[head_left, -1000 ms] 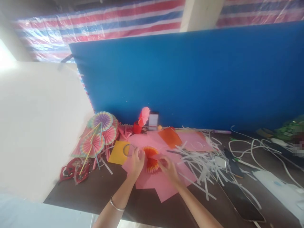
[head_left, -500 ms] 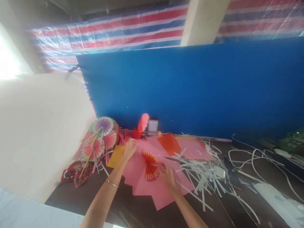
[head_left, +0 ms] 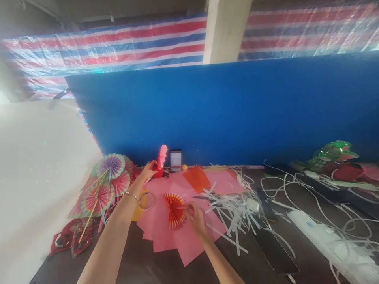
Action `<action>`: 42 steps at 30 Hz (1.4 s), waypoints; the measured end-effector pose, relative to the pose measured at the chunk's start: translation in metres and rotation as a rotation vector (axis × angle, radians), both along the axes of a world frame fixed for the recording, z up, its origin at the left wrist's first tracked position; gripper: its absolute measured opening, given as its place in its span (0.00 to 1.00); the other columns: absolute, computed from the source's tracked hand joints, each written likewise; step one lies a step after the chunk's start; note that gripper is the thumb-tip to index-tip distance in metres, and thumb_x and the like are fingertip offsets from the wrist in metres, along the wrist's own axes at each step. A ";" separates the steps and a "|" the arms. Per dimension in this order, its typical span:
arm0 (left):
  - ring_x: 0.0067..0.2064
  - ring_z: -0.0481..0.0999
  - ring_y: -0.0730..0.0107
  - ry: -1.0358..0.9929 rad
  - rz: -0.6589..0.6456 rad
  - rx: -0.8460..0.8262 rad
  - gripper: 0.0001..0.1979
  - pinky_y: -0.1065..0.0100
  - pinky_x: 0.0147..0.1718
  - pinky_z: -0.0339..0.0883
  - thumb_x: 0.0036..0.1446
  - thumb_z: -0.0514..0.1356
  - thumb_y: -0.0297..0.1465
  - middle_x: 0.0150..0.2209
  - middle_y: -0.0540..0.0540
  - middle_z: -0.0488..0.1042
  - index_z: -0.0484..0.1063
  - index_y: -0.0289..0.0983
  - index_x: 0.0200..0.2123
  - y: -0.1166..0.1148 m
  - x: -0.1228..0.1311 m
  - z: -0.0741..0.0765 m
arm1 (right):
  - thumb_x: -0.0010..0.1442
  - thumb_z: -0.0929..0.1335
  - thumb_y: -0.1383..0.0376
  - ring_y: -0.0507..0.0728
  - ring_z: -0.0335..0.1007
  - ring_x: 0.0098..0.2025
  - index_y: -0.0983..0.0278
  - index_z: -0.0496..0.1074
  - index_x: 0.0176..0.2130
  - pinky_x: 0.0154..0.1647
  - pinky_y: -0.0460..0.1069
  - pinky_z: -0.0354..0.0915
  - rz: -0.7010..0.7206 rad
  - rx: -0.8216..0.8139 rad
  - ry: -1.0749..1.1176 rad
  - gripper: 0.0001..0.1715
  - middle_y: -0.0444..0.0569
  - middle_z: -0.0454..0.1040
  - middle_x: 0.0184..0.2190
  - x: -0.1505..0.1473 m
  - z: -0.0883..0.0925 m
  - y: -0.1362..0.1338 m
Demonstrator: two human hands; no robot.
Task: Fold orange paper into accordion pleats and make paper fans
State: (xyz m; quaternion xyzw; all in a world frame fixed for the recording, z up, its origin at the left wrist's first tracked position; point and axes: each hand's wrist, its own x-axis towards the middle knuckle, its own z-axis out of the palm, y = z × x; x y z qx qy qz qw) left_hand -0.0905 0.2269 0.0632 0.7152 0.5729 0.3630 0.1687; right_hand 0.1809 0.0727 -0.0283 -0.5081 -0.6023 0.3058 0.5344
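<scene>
My left hand reaches far forward to a small red holder with a pink paper flower at the foot of the blue board; its fingers curl round the holder. My right hand rests on the right edge of an orange-and-pink pleated paper fan, fingers pinched on it. The fan lies on overlapping pink paper sheets. A clear tape ring lies on a yellow sheet just left of the fan.
Finished rainbow paper fans on sticks pile at the left. White paper strips and scissors lie right of the fan. A dark phone, white cables and a power strip fill the right. A blue board stands behind.
My left hand left the tape ring beside the fan and stretched forward to the red holder. My right hand stayed on the fan. The view shifted right.
</scene>
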 end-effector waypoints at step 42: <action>0.43 0.74 0.54 0.037 0.115 -0.165 0.20 0.65 0.41 0.67 0.35 0.69 0.32 0.39 0.42 0.76 0.72 0.35 0.36 -0.035 0.026 0.055 | 0.53 0.60 0.62 0.57 0.69 0.27 0.62 0.65 0.27 0.29 0.50 0.65 0.051 -0.047 -0.197 0.08 0.48 0.72 0.24 0.000 0.009 -0.002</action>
